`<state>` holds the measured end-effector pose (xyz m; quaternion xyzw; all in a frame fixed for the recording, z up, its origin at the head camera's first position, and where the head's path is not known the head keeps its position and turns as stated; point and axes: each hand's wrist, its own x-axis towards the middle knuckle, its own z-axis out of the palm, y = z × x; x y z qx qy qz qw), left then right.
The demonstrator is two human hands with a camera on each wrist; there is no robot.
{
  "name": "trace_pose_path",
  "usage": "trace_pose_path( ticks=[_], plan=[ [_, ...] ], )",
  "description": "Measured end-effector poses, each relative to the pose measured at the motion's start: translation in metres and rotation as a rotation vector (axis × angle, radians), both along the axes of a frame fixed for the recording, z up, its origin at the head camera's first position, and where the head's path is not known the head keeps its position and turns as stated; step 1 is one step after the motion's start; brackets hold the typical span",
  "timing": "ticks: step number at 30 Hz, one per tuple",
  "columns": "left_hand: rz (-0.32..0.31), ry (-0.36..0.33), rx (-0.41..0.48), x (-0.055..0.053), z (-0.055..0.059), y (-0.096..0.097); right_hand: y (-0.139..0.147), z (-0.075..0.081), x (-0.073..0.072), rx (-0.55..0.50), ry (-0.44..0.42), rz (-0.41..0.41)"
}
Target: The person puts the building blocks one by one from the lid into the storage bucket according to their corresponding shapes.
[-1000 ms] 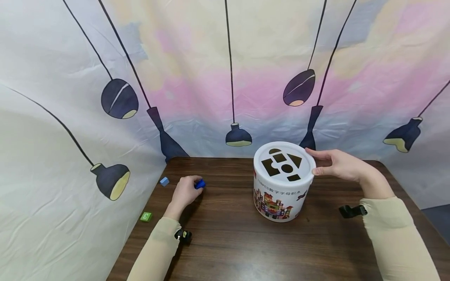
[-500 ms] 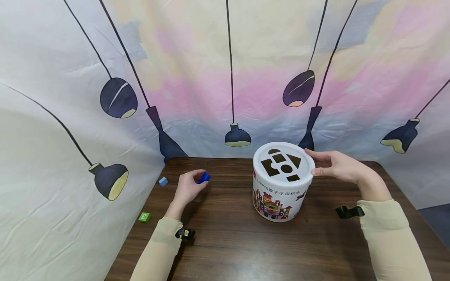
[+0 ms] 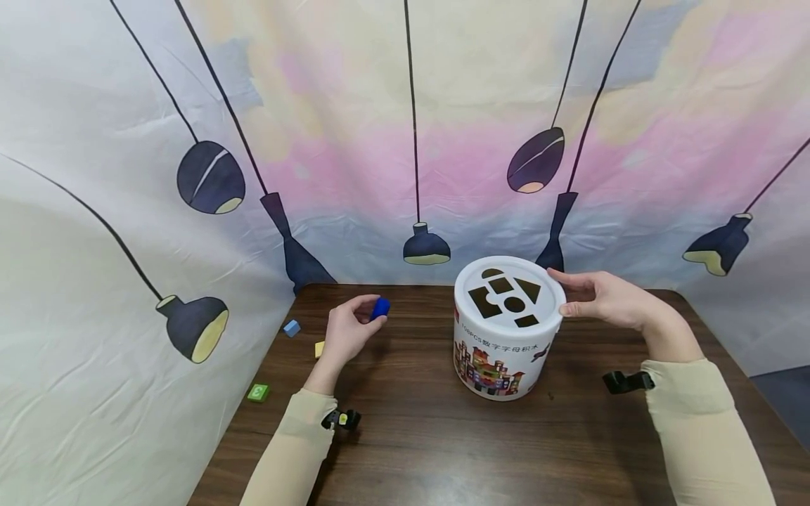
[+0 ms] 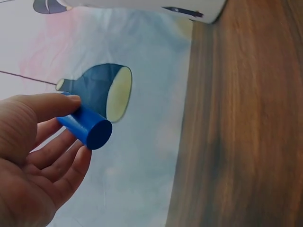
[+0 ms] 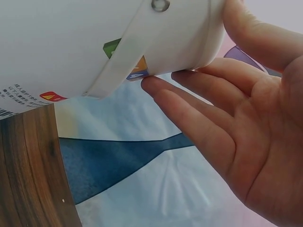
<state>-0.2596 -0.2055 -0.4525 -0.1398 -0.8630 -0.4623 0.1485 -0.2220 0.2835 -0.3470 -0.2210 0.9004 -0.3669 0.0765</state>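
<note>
The left hand (image 3: 344,333) is pinching a smooth blue cylindrical block (image 3: 380,308) left of a white cylindrical bucket (image 3: 498,360), which the right hand (image 3: 612,303) is grasping. A transfer is seemingly proceeding, the next move calling for steadiness.

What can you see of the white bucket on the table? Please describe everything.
The white bucket stands upright on the brown wood-grain table, its lid on; it looks plastic and cylindrical. The lid has six dark cut-outs, including a triangle, circle and square. Its front shows "108PCS", Chinese characters and a colourful print of buildings. A pale strap-like handle lies against its side, with a round rivet. The right hand grips its rim.
</note>
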Motion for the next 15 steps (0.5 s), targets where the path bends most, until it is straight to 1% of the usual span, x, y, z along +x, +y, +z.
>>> trace_pose_path(
  ticks=[3, 7, 15],
  plan=[
    [-0.013, 0.005, 0.026, 0.002, 0.007, 0.006, -0.001, 0.001, 0.000, 0.006, -0.005, -0.002],
    [-0.043, 0.017, 0.069, 0.007, 0.020, 0.019, 0.000, 0.000, 0.000, 0.016, -0.005, -0.006],
    [-0.123, 0.079, 0.128, 0.014, 0.045, 0.046, -0.001, 0.001, 0.000, 0.031, -0.002, -0.010]
  ],
)
